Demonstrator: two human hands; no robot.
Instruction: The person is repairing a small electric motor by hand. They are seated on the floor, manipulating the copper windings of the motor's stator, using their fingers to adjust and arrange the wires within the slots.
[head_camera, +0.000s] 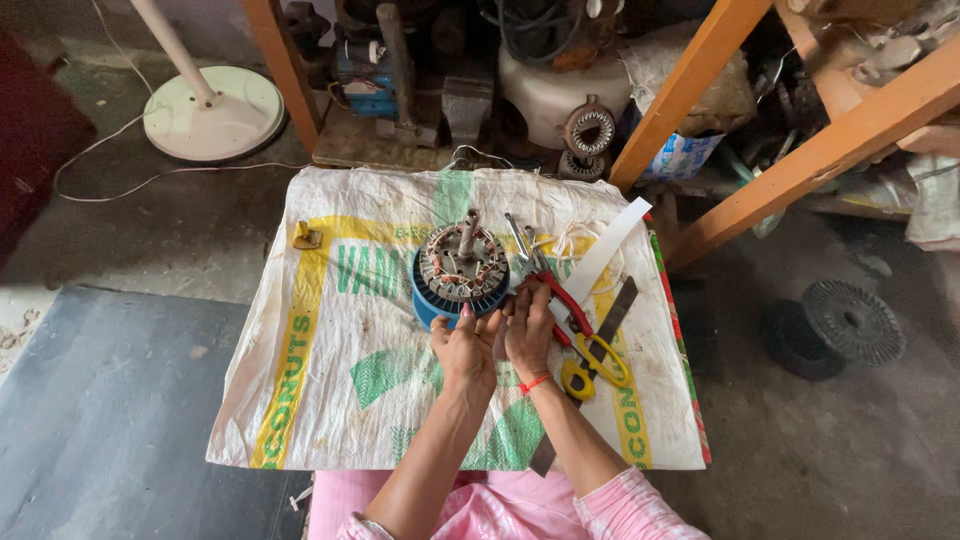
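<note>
A round motor stator (461, 272) with copper windings and a blue outer ring sits on a white woven sack (330, 340) spread over a low table. A metal shaft stands upright from its middle. My left hand (466, 349) and my right hand (529, 328) are pressed together at the stator's near right edge, fingers bent, pinching something small that I cannot make out. A red thread band circles my right wrist. Red-handled pliers (553, 296) and yellow-handled scissors (592, 367) lie just right of my right hand.
A white paper strip (608, 250), a dark flat file (610, 318) and string lie at the sack's right side. A small brass piece (306, 237) sits at its far left. Orange wooden beams (700, 80), a fan base (213, 112), motor parts and a wire spool (840, 325) surround the table.
</note>
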